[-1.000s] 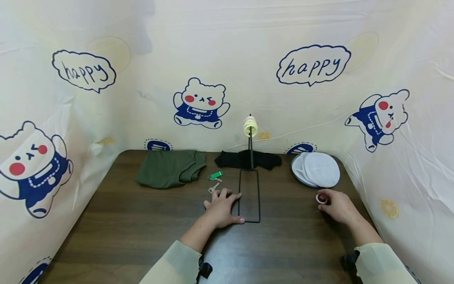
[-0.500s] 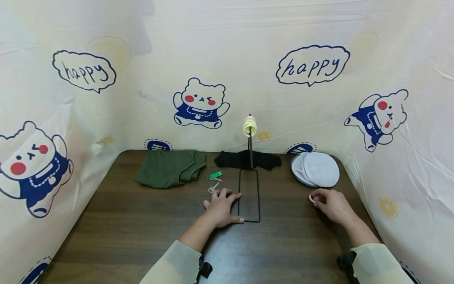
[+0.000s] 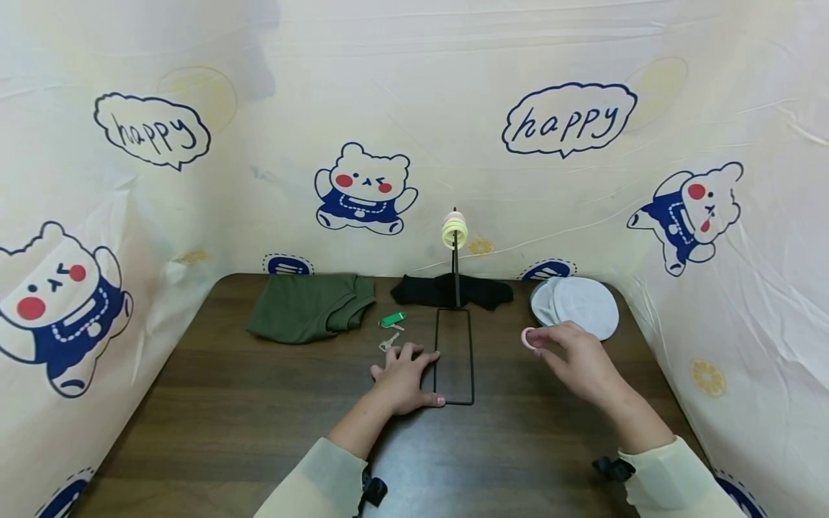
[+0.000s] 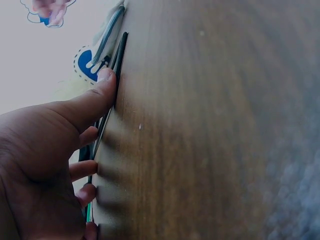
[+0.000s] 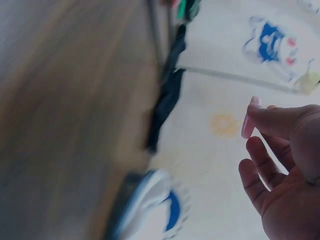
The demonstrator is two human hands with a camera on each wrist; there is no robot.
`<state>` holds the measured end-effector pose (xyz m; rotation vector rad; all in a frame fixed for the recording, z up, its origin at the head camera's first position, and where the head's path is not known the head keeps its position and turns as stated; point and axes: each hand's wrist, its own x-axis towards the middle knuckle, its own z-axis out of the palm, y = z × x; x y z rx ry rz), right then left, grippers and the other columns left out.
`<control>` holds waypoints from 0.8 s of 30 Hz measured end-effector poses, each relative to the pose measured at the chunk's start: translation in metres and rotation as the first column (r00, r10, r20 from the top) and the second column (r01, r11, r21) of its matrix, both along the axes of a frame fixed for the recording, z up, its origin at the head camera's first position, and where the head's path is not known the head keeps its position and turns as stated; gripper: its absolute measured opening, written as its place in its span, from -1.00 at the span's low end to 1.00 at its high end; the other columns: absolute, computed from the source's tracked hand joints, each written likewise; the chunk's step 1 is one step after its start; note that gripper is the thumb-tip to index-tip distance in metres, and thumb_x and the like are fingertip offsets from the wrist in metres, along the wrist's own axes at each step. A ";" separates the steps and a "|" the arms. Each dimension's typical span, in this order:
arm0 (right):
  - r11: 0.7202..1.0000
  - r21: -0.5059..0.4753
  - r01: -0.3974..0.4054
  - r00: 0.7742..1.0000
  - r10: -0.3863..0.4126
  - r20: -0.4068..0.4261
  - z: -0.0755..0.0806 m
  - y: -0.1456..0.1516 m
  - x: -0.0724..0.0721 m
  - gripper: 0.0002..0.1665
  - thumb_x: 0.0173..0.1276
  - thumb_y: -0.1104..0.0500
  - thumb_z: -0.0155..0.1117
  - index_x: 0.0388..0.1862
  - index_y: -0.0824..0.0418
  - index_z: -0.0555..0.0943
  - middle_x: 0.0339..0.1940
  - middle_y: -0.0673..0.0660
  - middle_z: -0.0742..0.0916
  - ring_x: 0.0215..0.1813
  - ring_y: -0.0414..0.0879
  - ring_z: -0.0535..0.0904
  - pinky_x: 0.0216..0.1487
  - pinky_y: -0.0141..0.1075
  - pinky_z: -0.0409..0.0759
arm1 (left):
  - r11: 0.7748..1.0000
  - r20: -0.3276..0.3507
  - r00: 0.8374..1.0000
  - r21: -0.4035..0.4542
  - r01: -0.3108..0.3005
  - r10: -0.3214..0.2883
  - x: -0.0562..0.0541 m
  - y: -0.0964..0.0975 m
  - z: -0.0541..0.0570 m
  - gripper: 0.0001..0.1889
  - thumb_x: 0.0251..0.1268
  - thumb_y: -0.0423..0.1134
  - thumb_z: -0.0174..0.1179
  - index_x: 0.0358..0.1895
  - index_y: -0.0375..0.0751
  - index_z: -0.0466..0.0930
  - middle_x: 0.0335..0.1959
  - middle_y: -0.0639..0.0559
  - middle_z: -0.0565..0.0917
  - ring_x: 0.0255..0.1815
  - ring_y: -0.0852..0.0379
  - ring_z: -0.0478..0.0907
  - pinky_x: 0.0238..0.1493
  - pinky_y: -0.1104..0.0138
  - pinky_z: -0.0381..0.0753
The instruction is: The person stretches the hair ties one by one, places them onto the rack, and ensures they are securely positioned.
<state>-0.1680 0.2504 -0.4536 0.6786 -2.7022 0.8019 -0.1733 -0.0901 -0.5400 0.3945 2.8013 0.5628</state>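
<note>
My right hand (image 3: 579, 363) pinches a small pink ring (image 3: 528, 339) between thumb and fingertips, raised above the table in front of the white cloth pieces. In the right wrist view the pink ring (image 5: 247, 120) is seen nearly edge-on, the other fingers spread below it. My left hand (image 3: 403, 381) rests on the table with spread fingers, thumb and forefinger touching the left side of a black wire stand's rectangular base (image 3: 472, 360). The left wrist view has the left thumb (image 4: 100, 97) on the wire. Pale yellow and pink rings (image 3: 455, 229) hang on the stand's raised arm.
Left of the stand lie a green-tagged key (image 3: 391, 319) and a bare key (image 3: 388, 342). Folded green cloth (image 3: 307, 309) lies at back left, black cloth (image 3: 486, 291) behind the stand. White round cloth pieces (image 3: 588, 306) sit at back right on the wooden table (image 3: 259, 424).
My right hand has lifted and moved left with the pink ring, from in front of the white cloth pieces towards the stand. My left hand stays on the stand's base.
</note>
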 end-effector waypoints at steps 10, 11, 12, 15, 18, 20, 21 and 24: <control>0.963 -0.032 -0.267 0.932 0.249 -0.263 0.057 -0.050 0.010 -0.59 0.17 0.41 0.58 -0.03 0.09 0.79 -0.10 -0.09 0.80 0.02 -0.14 0.62 0.04 -0.37 0.57 | 1.000 0.002 1.000 0.005 -0.007 0.007 0.002 0.000 0.001 -0.04 0.03 0.40 0.45 0.58 0.37 0.32 0.58 0.00 0.20 0.51 -0.29 0.05 0.01 -0.21 0.23; 0.957 -0.032 -0.289 0.921 0.269 -0.283 0.063 -0.055 0.010 -0.60 0.17 0.41 0.58 -0.04 0.10 0.79 -0.10 -0.09 0.80 0.03 -0.14 0.62 0.06 -0.41 0.55 | 1.000 0.003 1.000 0.005 -0.007 0.007 0.002 0.000 0.001 -0.04 0.03 0.40 0.46 0.58 0.37 0.32 0.58 0.00 0.20 0.51 -0.29 0.05 0.01 -0.21 0.23; 0.951 -0.031 -0.308 0.910 0.285 -0.300 0.069 -0.059 0.011 -0.61 0.18 0.41 0.58 -0.04 0.10 0.79 -0.10 -0.09 0.80 0.03 -0.14 0.62 0.06 -0.43 0.54 | 1.000 0.004 1.000 0.005 -0.007 0.007 0.002 0.000 0.001 -0.04 0.03 0.40 0.46 0.58 0.37 0.32 0.58 0.00 0.20 0.51 -0.29 0.05 0.02 -0.22 0.23; 0.935 -0.022 -0.354 0.879 0.324 -0.350 0.083 -0.069 0.013 -0.61 0.18 0.40 0.57 -0.02 0.11 0.79 -0.07 -0.09 0.80 0.06 -0.14 0.62 0.10 -0.44 0.53 | 1.000 0.007 1.000 0.001 -0.007 0.007 0.001 0.000 0.002 -0.04 0.02 0.40 0.46 0.57 0.38 0.32 0.58 0.00 0.20 0.51 -0.29 0.05 0.03 -0.23 0.23; 0.923 -0.023 -0.385 0.859 0.349 -0.376 0.096 -0.077 0.016 -0.61 0.19 0.39 0.56 -0.01 0.11 0.78 -0.06 -0.08 0.80 0.07 -0.12 0.63 0.13 -0.42 0.52 | 1.000 0.010 1.000 -0.005 -0.007 0.008 0.001 0.000 0.002 -0.04 0.02 0.41 0.45 0.57 0.38 0.33 0.58 0.00 0.21 0.51 -0.29 0.06 0.04 -0.25 0.24; 0.912 -0.023 -0.409 0.838 0.366 -0.406 0.104 -0.081 0.018 -0.65 0.24 0.36 0.54 -0.01 0.13 0.78 -0.06 -0.06 0.81 0.07 -0.09 0.64 0.15 -0.39 0.52 | 1.000 0.010 1.000 -0.006 -0.009 0.009 0.001 0.001 0.002 -0.04 0.02 0.41 0.45 0.57 0.38 0.33 0.57 -0.01 0.21 0.51 -0.29 0.06 0.05 -0.26 0.23; 0.907 -0.023 -0.420 0.829 0.373 -0.417 0.107 -0.083 0.019 -0.65 0.24 0.37 0.54 -0.01 0.13 0.78 -0.06 -0.06 0.81 0.07 -0.08 0.64 0.16 -0.39 0.52 | 1.000 0.010 1.000 -0.005 -0.009 0.009 0.001 0.001 0.003 -0.04 0.02 0.41 0.45 0.57 0.38 0.33 0.57 -0.01 0.22 0.51 -0.29 0.06 0.05 -0.26 0.23; 0.891 -0.022 -0.454 0.789 0.391 -0.474 0.115 -0.087 0.020 -0.67 0.23 0.38 0.53 -0.02 0.17 0.78 -0.08 -0.02 0.82 0.04 -0.03 0.66 0.17 -0.34 0.53 | 1.000 0.005 1.000 -0.002 -0.010 0.010 0.001 0.001 0.003 -0.04 0.02 0.40 0.46 0.57 0.37 0.34 0.57 -0.01 0.22 0.50 -0.28 0.07 0.04 -0.25 0.23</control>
